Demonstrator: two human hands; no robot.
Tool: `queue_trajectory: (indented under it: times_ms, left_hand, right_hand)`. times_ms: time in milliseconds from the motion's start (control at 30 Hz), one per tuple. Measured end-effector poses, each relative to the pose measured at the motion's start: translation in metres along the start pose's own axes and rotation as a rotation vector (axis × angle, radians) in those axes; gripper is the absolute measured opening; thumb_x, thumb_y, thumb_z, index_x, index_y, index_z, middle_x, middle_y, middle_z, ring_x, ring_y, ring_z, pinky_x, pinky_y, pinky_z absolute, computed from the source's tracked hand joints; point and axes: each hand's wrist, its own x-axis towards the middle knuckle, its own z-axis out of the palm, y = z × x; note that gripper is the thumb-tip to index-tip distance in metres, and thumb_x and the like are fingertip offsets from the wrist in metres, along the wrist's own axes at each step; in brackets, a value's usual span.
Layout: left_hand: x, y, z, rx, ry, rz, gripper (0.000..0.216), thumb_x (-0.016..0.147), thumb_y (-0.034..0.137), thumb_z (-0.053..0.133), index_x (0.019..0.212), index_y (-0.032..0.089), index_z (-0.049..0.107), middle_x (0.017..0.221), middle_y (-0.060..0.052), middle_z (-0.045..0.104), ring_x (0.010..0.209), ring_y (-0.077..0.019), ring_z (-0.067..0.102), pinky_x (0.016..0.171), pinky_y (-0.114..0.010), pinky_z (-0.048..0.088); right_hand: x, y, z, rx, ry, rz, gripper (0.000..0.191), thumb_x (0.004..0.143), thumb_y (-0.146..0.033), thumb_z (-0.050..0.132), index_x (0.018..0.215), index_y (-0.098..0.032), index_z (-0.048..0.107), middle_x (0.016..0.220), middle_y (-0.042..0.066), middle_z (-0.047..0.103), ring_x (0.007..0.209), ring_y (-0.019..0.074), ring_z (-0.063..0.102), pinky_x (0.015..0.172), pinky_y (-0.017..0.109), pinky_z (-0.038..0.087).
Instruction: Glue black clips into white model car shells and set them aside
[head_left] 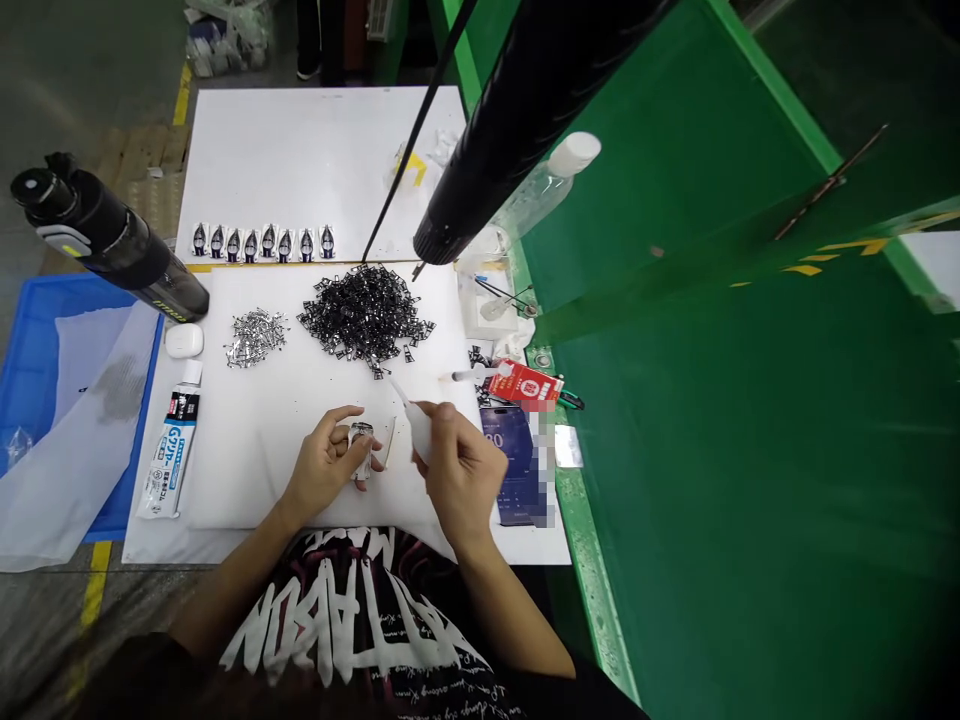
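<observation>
Between the thumb and fingers of my left hand [330, 460] is a small shiny piece [360, 436], silvery with a dark top edge. My right hand [461, 470] is closed round a white squeeze bottle with a thin nozzle [418, 425], which points up and left, apart from the shiny piece. A thin pale stick [390, 442] shows between the two hands. Beyond them, a heap of small black parts [367, 312] and a smaller pile of silvery metal parts [256, 337] lie on the white padded sheet [247, 430].
A row of several dark-and-silver pieces [251, 245] stands behind the piles. At left are a glue tube [171, 450], a white case [184, 341] and a black bottle [112, 240]. A syringe [476, 374], red box [525, 384] and phone [514, 460] lie right. A black tube [525, 110] hangs overhead.
</observation>
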Motion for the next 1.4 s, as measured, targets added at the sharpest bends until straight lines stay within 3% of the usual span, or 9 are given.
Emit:
queue_trajectory:
  times_ms: [67, 133, 233, 300, 467, 700, 1033, 1400]
  left_hand:
    - [0.0, 0.0, 0.0, 0.002, 0.004, -0.012, 0.068, 0.083, 0.057, 0.09, 0.135, 0.022, 0.062, 0.096, -0.008, 0.08, 0.083, -0.0285, 0.084, 0.052, -0.028, 0.061]
    - [0.0, 0.0, 0.0, -0.014, 0.011, -0.027, 0.073, 0.078, 0.053, 0.095, 0.135, 0.022, 0.062, 0.099, -0.008, 0.081, 0.084, -0.028, 0.084, 0.054, -0.028, 0.062]
    - [0.0, 0.0, 0.001, -0.042, 0.014, -0.042, 0.081, 0.07, 0.047, 0.101, 0.136, 0.021, 0.061, 0.101, -0.01, 0.082, 0.084, -0.0261, 0.082, 0.056, -0.027, 0.063]
    - [0.0, 0.001, 0.001, -0.05, 0.022, -0.043, 0.083, 0.066, 0.044, 0.104, 0.134, 0.021, 0.062, 0.102, -0.01, 0.083, 0.082, -0.0244, 0.079, 0.056, -0.027, 0.063]
    - [0.0, 0.002, 0.001, -0.051, 0.026, -0.042, 0.085, 0.064, 0.044, 0.105, 0.133, 0.02, 0.063, 0.103, -0.012, 0.084, 0.079, -0.023, 0.077, 0.056, -0.029, 0.064]
    - [0.001, 0.005, 0.002, -0.03, 0.044, -0.048, 0.087, 0.064, 0.048, 0.105, 0.134, 0.019, 0.063, 0.1, -0.011, 0.083, 0.077, -0.0215, 0.076, 0.055, -0.027, 0.063]
    - [0.001, 0.0, 0.001, -0.011, 0.033, -0.038, 0.084, 0.069, 0.053, 0.101, 0.136, 0.02, 0.063, 0.087, -0.004, 0.078, 0.08, -0.024, 0.079, 0.054, -0.027, 0.065]
    - [0.001, 0.0, 0.001, -0.026, 0.04, -0.039, 0.08, 0.069, 0.049, 0.102, 0.134, 0.02, 0.065, 0.089, -0.004, 0.079, 0.081, -0.0237, 0.079, 0.054, -0.026, 0.065]
  right_hand:
    - [-0.009, -0.002, -0.005, -0.027, 0.192, -0.119, 0.027, 0.107, -0.048, 0.068, 0.09, -0.027, 0.073, 0.064, -0.003, 0.056, 0.053, 0.017, 0.053, 0.049, 0.033, 0.045]
    - [-0.018, -0.001, -0.004, 0.019, 0.299, -0.249, 0.02, 0.103, -0.041, 0.074, 0.093, -0.03, 0.062, 0.067, -0.006, 0.053, 0.053, 0.0163, 0.05, 0.051, 0.033, 0.046]
    - [-0.031, 0.008, 0.002, 0.116, 0.238, -0.381, 0.031, 0.104, -0.039, 0.071, 0.092, -0.032, 0.043, 0.065, -0.01, 0.045, 0.049, 0.0154, 0.045, 0.05, 0.034, 0.049]
    - [-0.038, 0.016, 0.004, 0.112, 0.174, -0.443, 0.034, 0.102, -0.034, 0.07, 0.087, -0.032, 0.039, 0.063, -0.009, 0.047, 0.047, 0.0161, 0.047, 0.046, 0.035, 0.048]
    - [-0.047, 0.032, 0.003, 0.002, 0.118, -0.481, 0.033, 0.097, -0.024, 0.07, 0.075, -0.031, 0.047, 0.06, -0.004, 0.052, 0.045, 0.0183, 0.051, 0.039, 0.036, 0.041]
    - [-0.047, 0.027, 0.003, -0.142, 0.109, -0.533, 0.023, 0.101, -0.019, 0.065, 0.083, -0.03, 0.056, 0.066, -0.001, 0.062, 0.049, 0.0185, 0.055, 0.042, 0.034, 0.043]
    - [-0.04, 0.023, 0.006, -0.108, 0.101, -0.555, 0.021, 0.1, -0.011, 0.067, 0.085, -0.026, 0.06, 0.065, -0.003, 0.059, 0.047, 0.0139, 0.049, 0.041, 0.03, 0.038]
    - [-0.037, 0.016, 0.005, -0.144, 0.101, -0.556, 0.023, 0.094, -0.008, 0.067, 0.084, -0.027, 0.058, 0.063, -0.005, 0.059, 0.041, 0.0134, 0.05, 0.036, 0.028, 0.036]
